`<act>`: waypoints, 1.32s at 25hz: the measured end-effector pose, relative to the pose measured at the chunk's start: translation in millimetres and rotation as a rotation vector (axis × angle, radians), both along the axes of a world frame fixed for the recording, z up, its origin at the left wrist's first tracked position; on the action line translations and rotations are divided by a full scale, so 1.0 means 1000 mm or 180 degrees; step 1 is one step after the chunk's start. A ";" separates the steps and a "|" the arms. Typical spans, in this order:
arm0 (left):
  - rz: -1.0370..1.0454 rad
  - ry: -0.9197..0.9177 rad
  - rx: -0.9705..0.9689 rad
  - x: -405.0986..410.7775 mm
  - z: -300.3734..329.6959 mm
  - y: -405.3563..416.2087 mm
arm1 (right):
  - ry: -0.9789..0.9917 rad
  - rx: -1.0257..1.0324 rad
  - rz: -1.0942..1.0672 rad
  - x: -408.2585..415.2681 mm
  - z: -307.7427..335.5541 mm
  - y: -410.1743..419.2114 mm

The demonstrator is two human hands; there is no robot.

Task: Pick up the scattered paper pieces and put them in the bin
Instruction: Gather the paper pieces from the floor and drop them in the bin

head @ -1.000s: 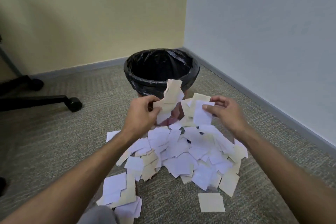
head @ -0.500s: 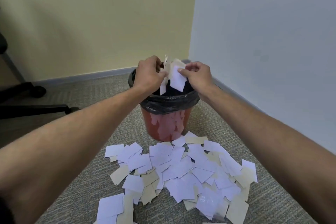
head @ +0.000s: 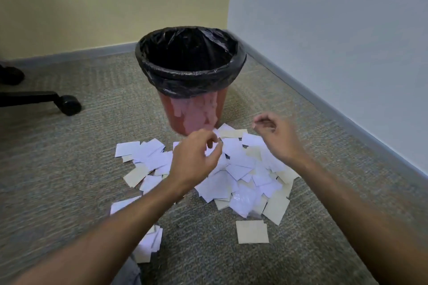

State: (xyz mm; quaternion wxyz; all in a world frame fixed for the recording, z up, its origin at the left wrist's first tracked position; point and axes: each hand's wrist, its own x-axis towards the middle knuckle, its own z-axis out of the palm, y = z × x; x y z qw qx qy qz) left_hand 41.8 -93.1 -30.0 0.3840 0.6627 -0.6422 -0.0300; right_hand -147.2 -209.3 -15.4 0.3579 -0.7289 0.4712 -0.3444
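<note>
A red bin [head: 192, 113] lined with a black bag stands on the carpet in the room's corner. In front of it lies a pile of white and cream paper pieces [head: 238, 178]. My left hand [head: 194, 159] hovers over the pile's left part, fingers curled loosely and holding nothing. My right hand [head: 275, 136] hovers over the pile's right far edge, fingers bent and apart, also holding nothing. One cream square [head: 252, 231] lies apart, nearest me. More pieces [head: 148, 243] lie under my left forearm.
An office chair's black leg and caster [head: 68, 104] sit on the carpet at the left. A yellow wall runs behind the bin and a pale wall with a grey skirting board [head: 347, 120] along the right.
Both hands carried paper pieces up over the bin, let them go, and came back down to the pile with nothing in them.
</note>
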 end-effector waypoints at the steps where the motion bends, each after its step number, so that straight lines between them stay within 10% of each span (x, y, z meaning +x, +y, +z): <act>1: 0.0046 0.0094 0.0316 -0.010 -0.021 0.010 | 0.0131 0.0120 -0.0007 -0.013 -0.022 0.011; 7: 0.0083 -0.0306 0.1698 -0.040 -0.101 0.031 | 0.1184 0.0052 0.0175 -0.068 -0.117 0.053; 17: -0.0037 -0.0585 0.2198 -0.053 -0.122 0.023 | 0.1854 0.0248 0.0285 -0.056 -0.147 0.078; 28: -0.0111 -0.1371 0.2003 -0.038 -0.114 0.032 | 0.1178 0.1034 -0.0241 -0.035 -0.141 0.082; 33: -0.0147 -0.1601 0.1400 -0.026 -0.096 0.040 | -0.0076 0.1644 -0.0587 -0.055 -0.117 0.063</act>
